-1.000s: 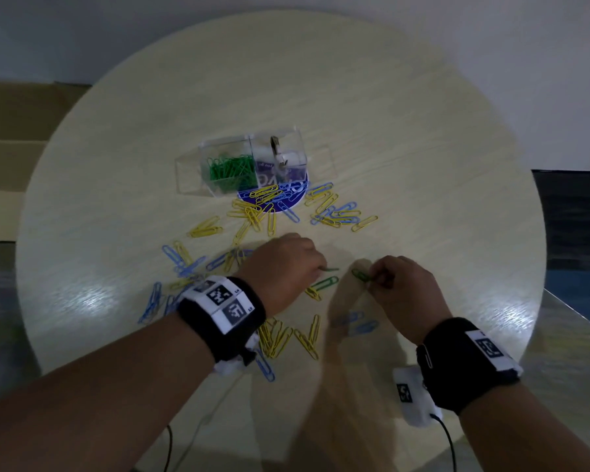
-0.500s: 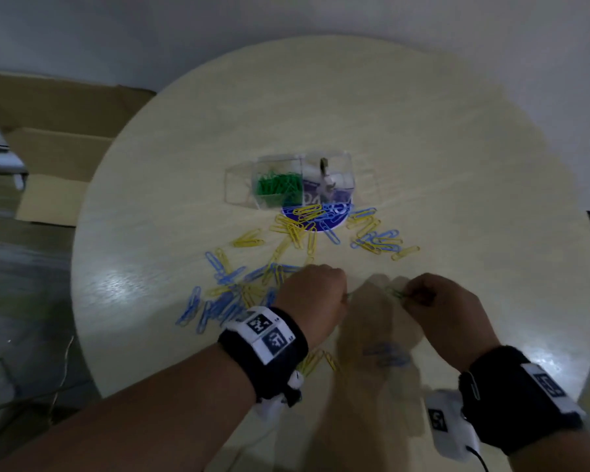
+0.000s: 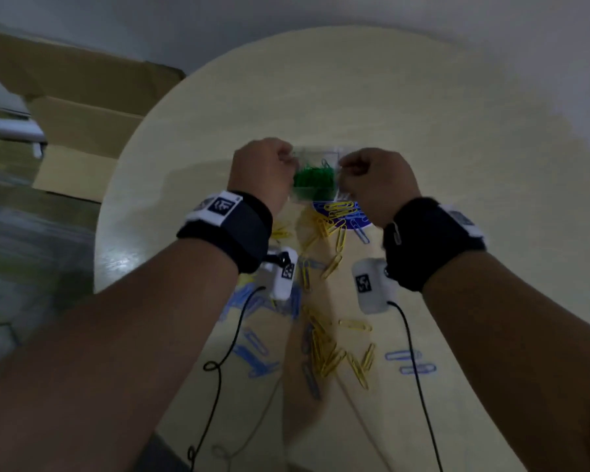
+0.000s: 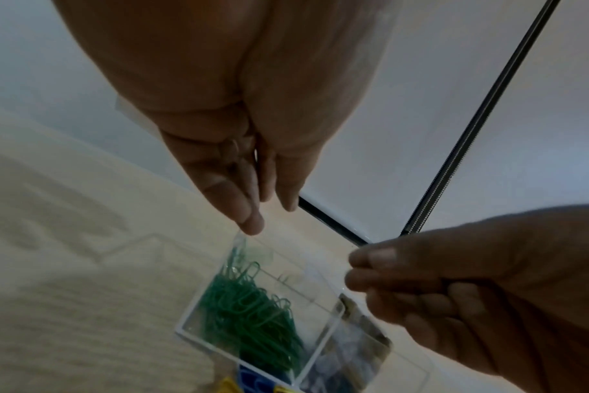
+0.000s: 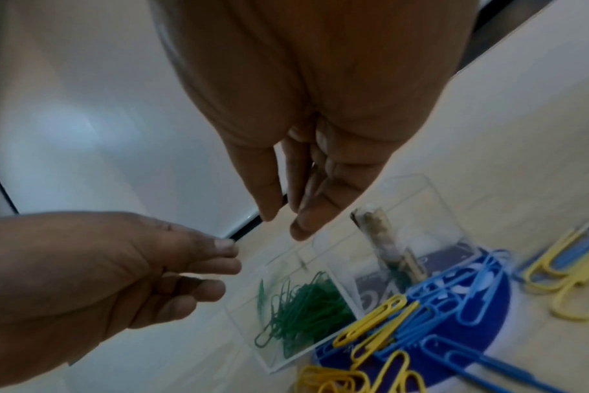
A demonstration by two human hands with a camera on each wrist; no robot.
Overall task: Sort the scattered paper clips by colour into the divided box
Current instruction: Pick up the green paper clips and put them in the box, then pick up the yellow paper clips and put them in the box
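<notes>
A clear divided box (image 3: 300, 197) stands mid-table; its left compartment holds a pile of green clips (image 3: 315, 177). Both hands hover over it. My left hand (image 3: 286, 161) is at the box's left, my right hand (image 3: 346, 168) at its right. In the left wrist view the left hand (image 4: 269, 215) points its fingers down at the box rim (image 4: 185, 327), with no clip between them. In the right wrist view the right hand (image 5: 284, 223) has thumb and finger apart, and a blurred green clip (image 5: 261, 289) drops towards the green pile (image 5: 306, 303).
Yellow clips (image 3: 334, 216) and blue clips (image 3: 252, 349) lie scattered between the box and me, some on a blue disc (image 5: 481, 332) by the box. The second compartment holds a small roll (image 5: 380, 239). Cardboard boxes (image 3: 82, 137) stand left of the round table. Sensor cables (image 3: 218, 352) hang below my wrists.
Both hands rose from the near table, where each pinched a green clip, and moved forward over the box. Their fingers have loosened, and a green clip is falling.
</notes>
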